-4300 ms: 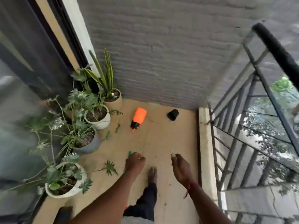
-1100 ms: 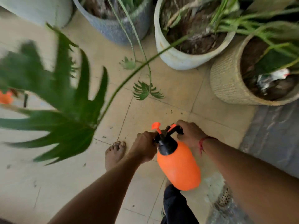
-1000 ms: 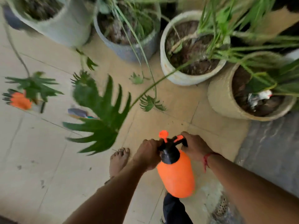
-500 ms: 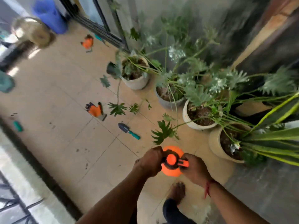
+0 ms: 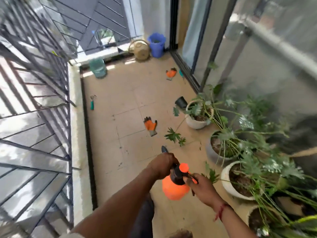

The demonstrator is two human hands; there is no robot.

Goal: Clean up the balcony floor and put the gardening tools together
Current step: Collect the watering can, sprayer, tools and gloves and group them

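Observation:
I hold an orange spray bottle [image 5: 173, 188] upright in front of me with both hands. My left hand [image 5: 163, 164] grips its black neck from the left; my right hand [image 5: 199, 185] grips the trigger handle on the right. On the tan tile floor lie an orange glove [image 5: 150, 125], a second orange glove [image 5: 171, 73] near the sliding door, a green-handled hand rake [image 5: 92, 102] by the left curb, and a trowel [image 5: 163, 149] whose dark blade tip shows just above my left hand. A fallen leaf [image 5: 174, 136] lies beside the near glove.
Several potted plants [image 5: 199, 115] line the right side along the glass door, with a toppled black pot [image 5: 181, 102] beside them. A blue bucket [image 5: 156, 44], a tan watering can [image 5: 140, 50] and a green jar [image 5: 97, 67] stand at the far end. A metal railing [image 5: 34, 100] bounds the left.
My view has swung from the pots up along the balcony towards its far end. Both hands keep hold of the spray bottle, which stays in front of me.

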